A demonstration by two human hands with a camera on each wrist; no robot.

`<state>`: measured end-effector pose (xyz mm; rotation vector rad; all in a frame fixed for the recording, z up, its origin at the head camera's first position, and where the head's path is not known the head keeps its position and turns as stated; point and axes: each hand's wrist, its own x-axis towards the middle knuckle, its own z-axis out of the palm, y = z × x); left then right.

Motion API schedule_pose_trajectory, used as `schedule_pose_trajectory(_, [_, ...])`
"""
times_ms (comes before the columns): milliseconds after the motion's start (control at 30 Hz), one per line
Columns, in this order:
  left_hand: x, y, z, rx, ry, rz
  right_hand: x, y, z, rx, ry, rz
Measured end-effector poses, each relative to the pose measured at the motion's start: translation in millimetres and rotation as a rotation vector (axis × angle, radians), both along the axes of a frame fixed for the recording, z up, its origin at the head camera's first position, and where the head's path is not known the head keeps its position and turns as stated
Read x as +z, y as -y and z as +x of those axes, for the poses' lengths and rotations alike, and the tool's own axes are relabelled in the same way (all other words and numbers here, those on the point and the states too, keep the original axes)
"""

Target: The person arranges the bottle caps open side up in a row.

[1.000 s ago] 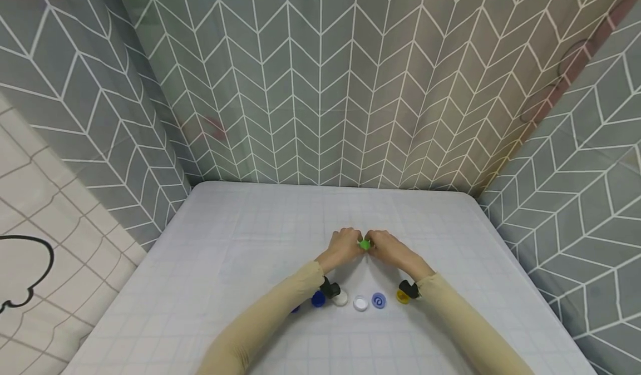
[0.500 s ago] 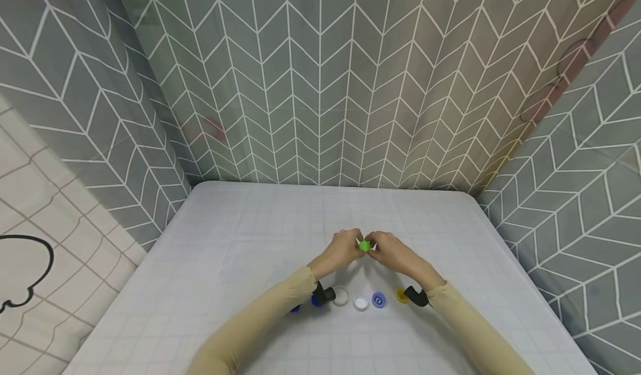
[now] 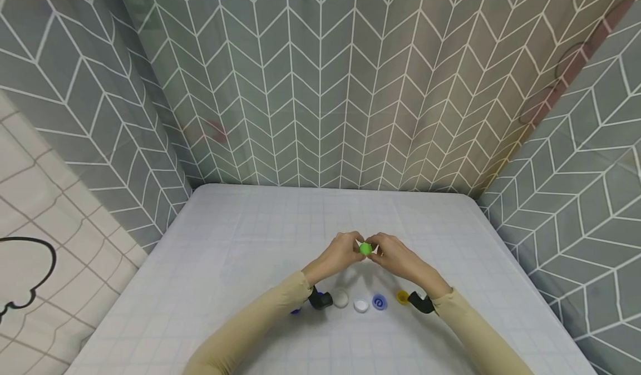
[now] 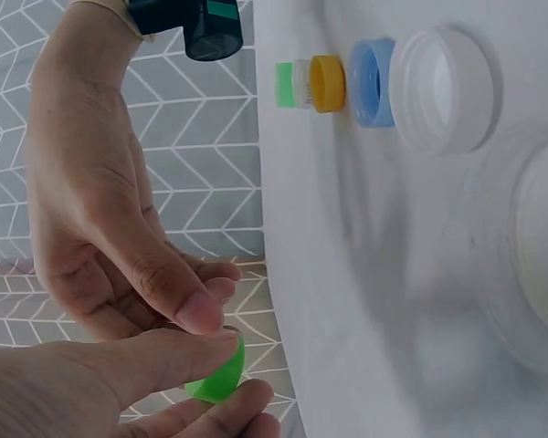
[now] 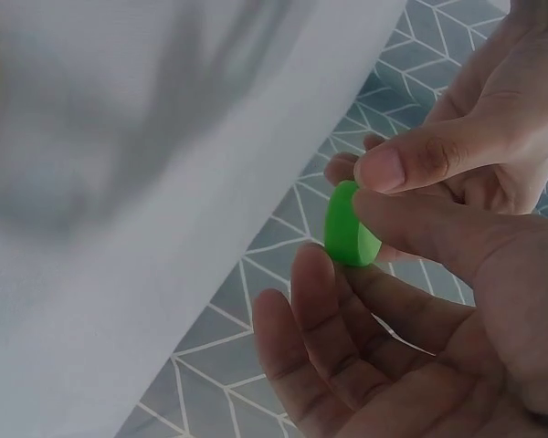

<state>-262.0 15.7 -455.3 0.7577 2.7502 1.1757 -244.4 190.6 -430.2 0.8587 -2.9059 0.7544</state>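
Observation:
A small bright green bottle cap (image 3: 365, 248) is between both hands, raised over the table. My left hand (image 3: 340, 252) pinches its left side with thumb and fingers. My right hand (image 3: 399, 258) grips it from the other side; in the right wrist view the thumb lies on the green cap (image 5: 344, 228) and fingers are behind it. The two thumb tips nearly meet in the left wrist view, where the cap (image 4: 221, 379) is partly covered. Nearer to the body, a row of caps lies on the table: white (image 3: 340, 298), white (image 3: 360, 305), light blue (image 3: 379, 302) and yellow (image 3: 403, 297).
Dark blue caps (image 3: 296, 310) lie at the row's left end, partly hidden by the left wrist camera (image 3: 320, 299). The white-clothed table (image 3: 240, 230) ends at a patterned grey curtain (image 3: 320, 113). A small green and whitish piece (image 4: 290, 85) stands beyond the yellow cap.
Both wrists have spread outward and the forearms have shifted apart. The green cap has come slightly nearer the body, with more of its round face showing.

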Motion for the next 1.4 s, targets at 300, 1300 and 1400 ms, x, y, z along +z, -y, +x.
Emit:
schedule_pose_trajectory(300, [-0.1, 1.7, 3.8, -0.033, -0.004, 0.033, -1.5, -3.3, 4.9, -0.02, 0.02, -0.035])
schedule_pose_trajectory(1300, [-5.8, 5.7, 5.8, -0.043, 0.048, 0.03, -12.3, -7.8, 9.5, 0.067, -0.061, -0.071])
schedule_pose_trajectory(1400, [-6.0, 5.5, 5.6, -0.035, 0.044, 0.02, -12.4, -6.6, 10.2, 0.074, -0.058, -0.07])
